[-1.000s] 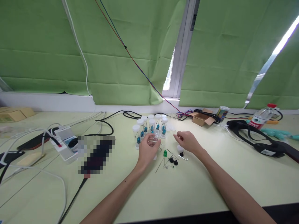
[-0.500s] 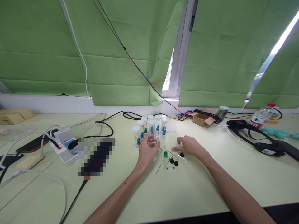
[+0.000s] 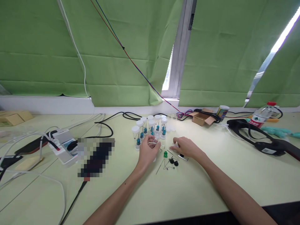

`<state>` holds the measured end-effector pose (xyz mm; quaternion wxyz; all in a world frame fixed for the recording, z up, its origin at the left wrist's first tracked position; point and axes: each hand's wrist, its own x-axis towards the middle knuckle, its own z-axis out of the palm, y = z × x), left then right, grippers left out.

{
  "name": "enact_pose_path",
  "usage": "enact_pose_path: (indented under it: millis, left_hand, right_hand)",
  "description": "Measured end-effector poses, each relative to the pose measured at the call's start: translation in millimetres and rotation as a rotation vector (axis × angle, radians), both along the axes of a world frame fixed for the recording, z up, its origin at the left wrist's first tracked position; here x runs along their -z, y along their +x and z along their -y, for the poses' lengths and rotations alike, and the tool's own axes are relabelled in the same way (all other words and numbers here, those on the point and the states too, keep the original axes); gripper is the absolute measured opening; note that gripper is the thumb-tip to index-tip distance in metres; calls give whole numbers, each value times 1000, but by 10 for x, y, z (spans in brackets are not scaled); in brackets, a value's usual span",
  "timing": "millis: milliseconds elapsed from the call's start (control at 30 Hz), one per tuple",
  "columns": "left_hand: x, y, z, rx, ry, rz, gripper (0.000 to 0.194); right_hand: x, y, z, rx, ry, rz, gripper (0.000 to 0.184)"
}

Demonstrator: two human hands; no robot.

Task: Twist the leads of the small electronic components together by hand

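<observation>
Best to steady the left hand (image 3: pixel 149 148): its narrow grip is closed on a thin, bent, silver metal rod (image 3: pixel 162 145) — just in front of upright, clear plastic, white-capped tubes (image 3: pixel 135 134) containing teal pieces (image 3: pixel 138 141). The right hand (image 3: pixel 184 147) curls near a small green plastic piece (image 3: pixel 165 154) — whether its grip holds anything, I cannot tell.

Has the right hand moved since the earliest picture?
Yes. Judged against the small green piece, the right hand has come lower in the view and slightly left, closer to that piece.
</observation>
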<state>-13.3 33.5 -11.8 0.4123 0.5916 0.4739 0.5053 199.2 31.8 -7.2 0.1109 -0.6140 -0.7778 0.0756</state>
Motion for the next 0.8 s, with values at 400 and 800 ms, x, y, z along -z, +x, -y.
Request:
enact_pose_path:
  millis: [400,800]
  left_hand:
    - [-24,22,49,-33,26,-27,30]
    - [12,42,51,-42,26,-13,29]
  right_hand:
    - [197,-285,18,-165,364,-145,24]
    - [331,-354,-104,-146,265,-195,15]
